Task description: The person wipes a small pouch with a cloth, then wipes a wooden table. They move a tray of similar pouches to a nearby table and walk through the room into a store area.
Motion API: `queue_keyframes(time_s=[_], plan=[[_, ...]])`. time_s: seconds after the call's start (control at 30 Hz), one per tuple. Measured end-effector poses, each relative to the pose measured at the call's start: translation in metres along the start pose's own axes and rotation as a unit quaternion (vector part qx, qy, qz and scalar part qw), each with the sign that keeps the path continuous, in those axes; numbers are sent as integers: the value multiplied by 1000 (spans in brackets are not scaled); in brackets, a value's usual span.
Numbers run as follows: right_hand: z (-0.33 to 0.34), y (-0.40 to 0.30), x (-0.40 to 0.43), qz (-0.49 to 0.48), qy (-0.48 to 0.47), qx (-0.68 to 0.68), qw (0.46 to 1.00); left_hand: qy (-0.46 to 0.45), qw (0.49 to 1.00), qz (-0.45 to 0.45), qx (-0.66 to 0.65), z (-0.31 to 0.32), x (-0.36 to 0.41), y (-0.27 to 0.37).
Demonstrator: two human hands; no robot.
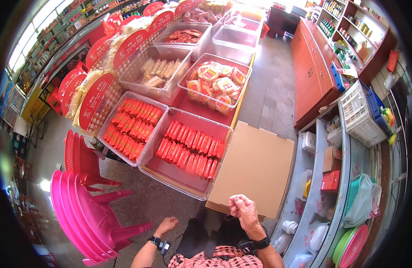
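Note:
My right hand [242, 207] is over the front edge of a closed brown cardboard box [256, 160], its fingers curled in and nothing visible in them. Lower and to the left, my left hand [166, 225] hangs in the air above the floor with loosely curled fingers, also with nothing seen in it. Ahead of me, a clear plastic bin [169, 170] holds two rows of small red-wrapped packets [189, 160]. Beside it on the left is another clear bin [107, 125] of red packets [130, 124]. My palms are mostly hidden.
Clear bins of round packaged pastries [216, 83] and pale wrapped bars [160, 71] stand further back. Stacked pink plastic chairs [88, 214] and red chairs [82, 157] are at my left. Shelves [340, 150] and a wooden cabinet [310, 63] line the right side.

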State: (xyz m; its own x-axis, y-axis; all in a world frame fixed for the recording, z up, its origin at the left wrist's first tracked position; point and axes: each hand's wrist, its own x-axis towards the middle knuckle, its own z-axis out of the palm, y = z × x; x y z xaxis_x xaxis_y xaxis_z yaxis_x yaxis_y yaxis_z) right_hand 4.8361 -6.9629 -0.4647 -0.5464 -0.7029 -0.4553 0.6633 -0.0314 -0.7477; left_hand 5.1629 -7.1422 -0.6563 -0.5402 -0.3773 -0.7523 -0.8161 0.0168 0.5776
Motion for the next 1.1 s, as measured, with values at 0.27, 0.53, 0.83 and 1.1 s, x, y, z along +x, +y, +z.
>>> queue_keyframes(time_s=[0.27, 0.53, 0.83, 1.1], plan=[[9, 14, -24, -38, 54, -37, 997, -154, 940, 178, -245, -56, -31, 170], [19, 14, -41, -5, 1, -143, 990, 46, 917, 396, -16, -19, -56, 252], [-55, -41, -38, -21, -61, -115, 991, 185, 898, 381, 118, 43, -67, 308], [-170, -116, -47, -35, -11, -60, 998, 254, 899, 278, 225, 66, -58, 345]])
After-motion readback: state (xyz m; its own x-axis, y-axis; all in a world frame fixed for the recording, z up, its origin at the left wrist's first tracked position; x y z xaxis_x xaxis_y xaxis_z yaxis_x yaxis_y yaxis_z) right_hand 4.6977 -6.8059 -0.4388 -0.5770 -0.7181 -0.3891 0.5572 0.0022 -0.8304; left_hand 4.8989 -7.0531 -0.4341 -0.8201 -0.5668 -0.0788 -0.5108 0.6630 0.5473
